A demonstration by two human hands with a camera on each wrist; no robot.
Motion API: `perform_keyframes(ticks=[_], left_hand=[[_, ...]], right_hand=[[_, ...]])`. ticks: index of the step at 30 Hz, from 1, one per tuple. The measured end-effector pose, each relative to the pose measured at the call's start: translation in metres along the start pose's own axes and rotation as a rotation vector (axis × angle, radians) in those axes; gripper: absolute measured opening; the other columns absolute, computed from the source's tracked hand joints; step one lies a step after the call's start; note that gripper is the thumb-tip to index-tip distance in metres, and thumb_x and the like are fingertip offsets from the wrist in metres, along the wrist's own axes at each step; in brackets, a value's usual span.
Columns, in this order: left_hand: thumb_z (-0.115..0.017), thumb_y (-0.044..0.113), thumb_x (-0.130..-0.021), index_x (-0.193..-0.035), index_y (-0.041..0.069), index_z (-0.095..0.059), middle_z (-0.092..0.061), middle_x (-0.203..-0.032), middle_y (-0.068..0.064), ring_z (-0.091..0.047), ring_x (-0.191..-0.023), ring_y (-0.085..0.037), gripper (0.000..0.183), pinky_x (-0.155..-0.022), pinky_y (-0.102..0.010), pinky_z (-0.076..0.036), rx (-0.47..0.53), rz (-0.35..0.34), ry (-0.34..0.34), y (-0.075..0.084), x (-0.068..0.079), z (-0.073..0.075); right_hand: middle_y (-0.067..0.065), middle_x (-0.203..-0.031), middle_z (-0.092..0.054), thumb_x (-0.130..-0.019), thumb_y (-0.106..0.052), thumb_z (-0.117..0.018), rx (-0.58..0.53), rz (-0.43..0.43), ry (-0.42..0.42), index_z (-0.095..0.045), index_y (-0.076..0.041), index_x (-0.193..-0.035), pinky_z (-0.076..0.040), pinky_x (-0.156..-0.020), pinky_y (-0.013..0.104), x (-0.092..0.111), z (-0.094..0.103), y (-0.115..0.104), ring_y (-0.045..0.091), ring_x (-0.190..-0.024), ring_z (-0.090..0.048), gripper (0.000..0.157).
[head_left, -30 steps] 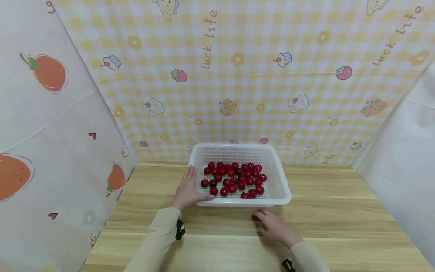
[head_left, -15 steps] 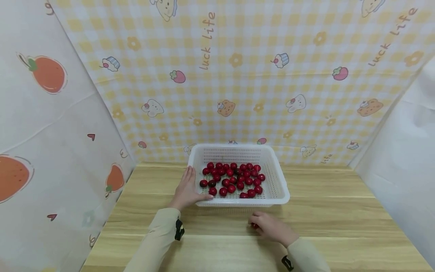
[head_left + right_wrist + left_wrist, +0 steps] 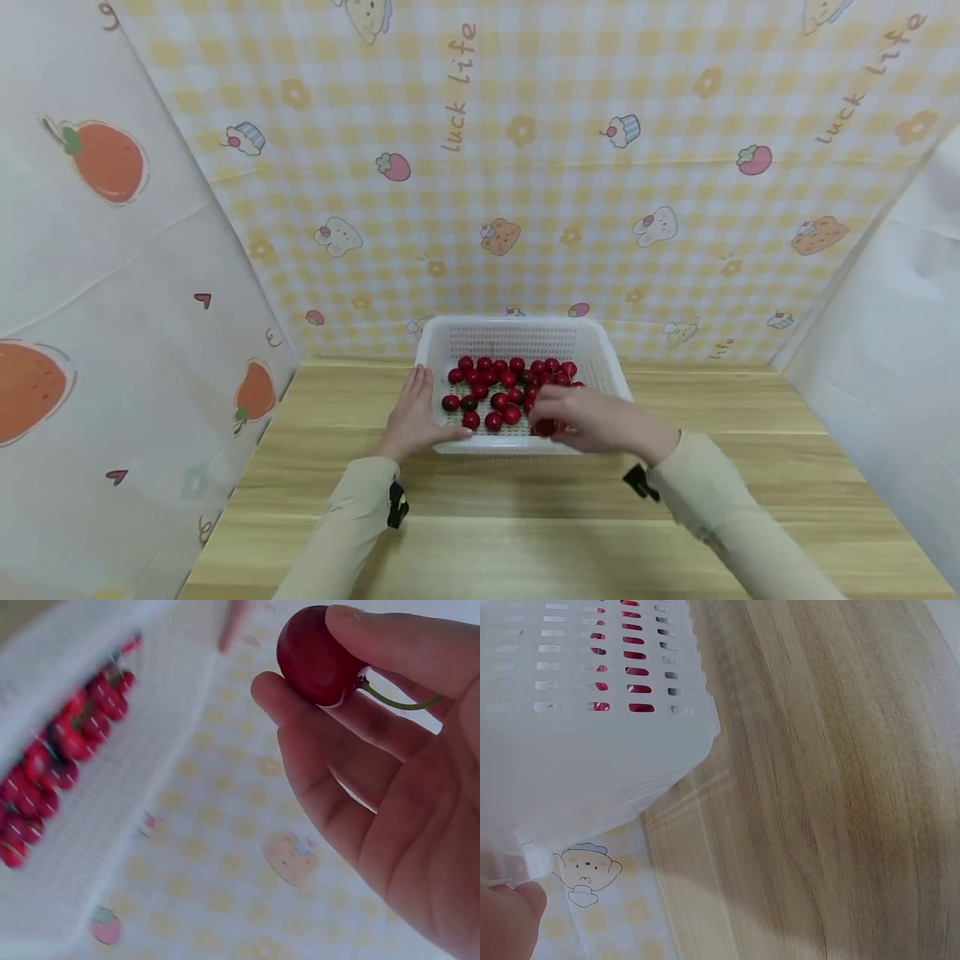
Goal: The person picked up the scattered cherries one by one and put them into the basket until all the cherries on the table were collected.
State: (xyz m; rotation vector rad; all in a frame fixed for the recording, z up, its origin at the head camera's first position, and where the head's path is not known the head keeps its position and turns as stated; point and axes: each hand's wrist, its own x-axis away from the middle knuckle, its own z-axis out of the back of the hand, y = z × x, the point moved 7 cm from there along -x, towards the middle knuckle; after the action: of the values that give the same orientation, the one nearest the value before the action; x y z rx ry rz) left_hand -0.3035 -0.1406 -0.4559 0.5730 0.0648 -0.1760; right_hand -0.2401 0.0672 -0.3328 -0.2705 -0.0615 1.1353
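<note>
My left hand holds the front left corner of a white perforated plastic basket, its fingers along the left side and its thumb on the front rim. In the left wrist view a fingertip touches the basket at the lower left; the other fingers are out of sight. My right hand is over the front right part of the basket. Between thumb and fingertips it pinches a dark red cherry with a green stem. Many cherries lie in the basket; the hand hides some of them.
The basket stands on a wood-grain table, near its back edge. A checked cloth hangs right behind it. White cloths hang at the left and at the right.
My right hand, with a cherry held, has risen from the table in front of the basket and moved over its front rim. The left hand stays on the corner.
</note>
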Motion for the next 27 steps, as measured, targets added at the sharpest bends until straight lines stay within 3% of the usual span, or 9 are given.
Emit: perform_keyframes(ticks=[5, 12, 21, 27], left_hand=[[-0.07, 0.067, -0.055, -0.142, -0.006, -0.011, -0.003, -0.15, -0.02, 0.0, -0.138, -0.031, 0.128, -0.11, -0.044, -0.015, -0.008, 0.014, 0.001, 0.0, -0.001, 0.003], [-0.072, 0.064, -0.055, -0.142, -0.006, -0.011, -0.003, -0.149, -0.021, 0.0, -0.138, -0.032, 0.127, -0.11, -0.044, -0.014, 0.009, 0.018, -0.008, 0.001, 0.0, 0.001], [-0.072, 0.065, -0.055, -0.141, -0.007, -0.012, -0.005, -0.149, -0.023, -0.002, -0.138, -0.032, 0.127, -0.11, -0.044, -0.015, -0.002, 0.002, 0.011, 0.003, 0.0, 0.003], [-0.072, 0.065, -0.055, -0.14, -0.008, -0.012, -0.006, -0.148, -0.023, -0.002, -0.138, -0.032, 0.127, -0.11, -0.043, -0.014, -0.011, 0.002, 0.006, 0.003, 0.0, 0.002]], right_hand=[[0.0, -0.093, -0.059, -0.074, 0.0, -0.066, 0.027, -0.102, -0.058, -0.064, -0.011, -0.095, -0.049, -0.074, 0.024, -0.035, 0.017, 0.039, 0.014, -0.086, -0.057, 0.024], [-0.001, -0.097, -0.061, -0.077, 0.0, -0.064, -0.039, -0.286, -0.19, -0.064, -0.013, -0.098, -0.048, -0.083, 0.03, -0.07, -0.005, 0.098, 0.015, -0.094, -0.056, 0.025], [-0.002, -0.087, -0.062, -0.075, 0.002, -0.065, -0.095, -0.5, -0.307, -0.067, -0.015, -0.092, -0.05, -0.07, 0.027, -0.083, -0.046, 0.14, 0.015, -0.078, -0.054, 0.025], [-0.004, -0.093, -0.06, -0.073, -0.002, -0.068, -0.023, -0.563, -0.39, -0.067, -0.016, -0.104, -0.049, -0.073, 0.028, -0.083, -0.068, 0.15, 0.014, -0.084, -0.053, 0.034]])
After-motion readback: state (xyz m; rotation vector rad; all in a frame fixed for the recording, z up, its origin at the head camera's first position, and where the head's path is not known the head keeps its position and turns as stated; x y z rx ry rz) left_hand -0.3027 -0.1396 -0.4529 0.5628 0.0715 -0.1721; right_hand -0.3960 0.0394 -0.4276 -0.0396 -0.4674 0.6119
